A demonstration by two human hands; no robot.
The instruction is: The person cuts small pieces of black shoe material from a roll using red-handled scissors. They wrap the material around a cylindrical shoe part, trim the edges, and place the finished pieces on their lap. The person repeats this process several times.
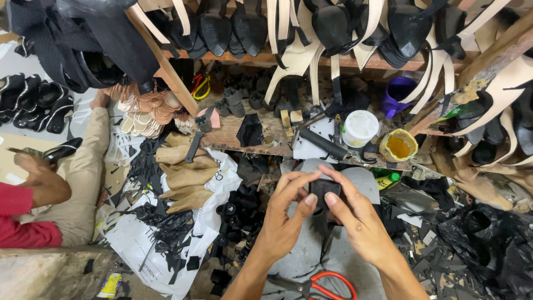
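Observation:
My left hand (286, 214) and my right hand (352, 214) meet in front of me, both pinching a small black block-shaped piece (323, 190), likely a shoe heel. The thumbs press on its near face and the fingers curl over its top. Under the hands lies a rounded grey stone slab (311, 250). Red-handled scissors (327, 284) rest on the slab near my wrists. A heap of similar black heel pieces (236, 214) lies just left of my left hand.
A wooden bench (227, 136) holds a white tub (360, 126), a glue pot (398, 145), a black roller (323, 143) and tools. Black shoe uppers (333, 25) hang above. Tan shoe lasts (186, 175) sit on white bags. Another person in red sleeve (25, 214) sits left.

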